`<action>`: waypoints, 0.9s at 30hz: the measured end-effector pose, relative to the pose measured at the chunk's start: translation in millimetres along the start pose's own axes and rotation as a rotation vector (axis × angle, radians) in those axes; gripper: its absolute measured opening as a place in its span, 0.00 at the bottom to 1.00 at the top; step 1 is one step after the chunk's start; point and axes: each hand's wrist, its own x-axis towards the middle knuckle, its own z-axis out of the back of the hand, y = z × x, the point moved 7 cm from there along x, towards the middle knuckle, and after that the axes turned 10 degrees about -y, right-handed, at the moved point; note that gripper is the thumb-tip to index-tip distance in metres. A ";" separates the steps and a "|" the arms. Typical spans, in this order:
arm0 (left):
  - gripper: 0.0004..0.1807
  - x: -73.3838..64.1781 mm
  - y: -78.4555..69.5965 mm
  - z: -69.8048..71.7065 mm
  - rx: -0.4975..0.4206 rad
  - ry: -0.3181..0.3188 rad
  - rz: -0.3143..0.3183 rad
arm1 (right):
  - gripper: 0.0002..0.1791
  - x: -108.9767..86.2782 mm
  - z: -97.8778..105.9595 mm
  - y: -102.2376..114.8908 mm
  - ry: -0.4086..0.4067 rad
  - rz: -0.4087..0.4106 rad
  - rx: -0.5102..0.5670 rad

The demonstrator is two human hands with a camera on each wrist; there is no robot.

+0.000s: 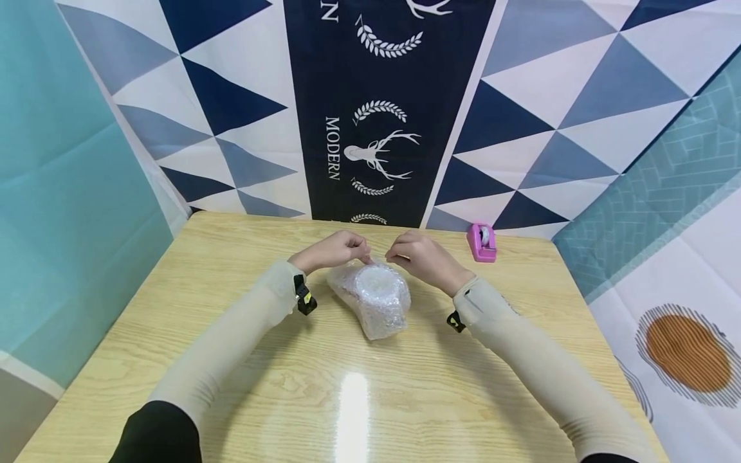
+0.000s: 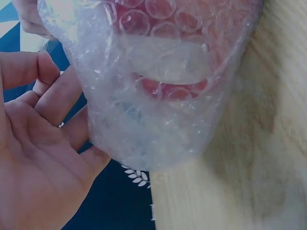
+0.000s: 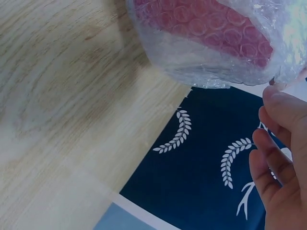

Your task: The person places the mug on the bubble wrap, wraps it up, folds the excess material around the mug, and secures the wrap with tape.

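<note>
A bundle of clear bubble wrap (image 1: 376, 299) stands on the wooden table, with a pale round end facing up. Through the plastic, both wrist views show something pinkish-red inside; its kind is hidden by the wrap. My left hand (image 1: 341, 249) is at the bundle's far left edge, fingers bent and fingertips on the wrap. In the left wrist view, the ends of some left fingers (image 2: 60, 98) pass behind the plastic. At the far right edge, my right hand (image 1: 425, 258) pinches the wrap's border, its thumb (image 3: 276, 98) right against the plastic.
A pink tape dispenser (image 1: 482, 243) sits near the back right edge of the wooden table (image 1: 278, 386). Behind the table hangs a patterned cloth (image 1: 388, 83) with triangles and deer heads. Further cloths enclose the left and right sides.
</note>
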 end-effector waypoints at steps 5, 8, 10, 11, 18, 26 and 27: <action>0.17 -1.9 6.5 -1.8 -0.095 0.011 0.033 | 0.04 -0.1 -5.3 -0.8 -0.001 0.018 0.007; 0.16 -2.8 8.7 -2.5 -0.135 0.015 0.040 | 0.04 -1.1 -9.0 -2.3 0.010 0.015 0.015; 0.15 -3.1 9.6 -2.9 -0.147 0.017 0.034 | 0.05 -2.2 -11.4 -3.7 0.017 0.001 0.021; 0.15 -3.5 10.5 -2.9 -0.151 0.017 0.035 | 0.04 -2.8 -12.6 -4.4 0.020 -0.006 0.023; 0.13 -6.4 21.4 -5.8 -0.207 0.017 0.083 | 0.05 -6.9 -17.2 -5.2 0.028 -0.049 0.039; 0.14 -11.2 27.7 -5.4 -0.225 0.046 0.085 | 0.05 -18.0 -20.6 -11.2 0.055 -0.026 0.006; 0.14 -12.1 28.1 -4.5 -0.219 0.049 0.085 | 0.05 -21.6 -20.7 -14.3 0.056 -0.034 0.002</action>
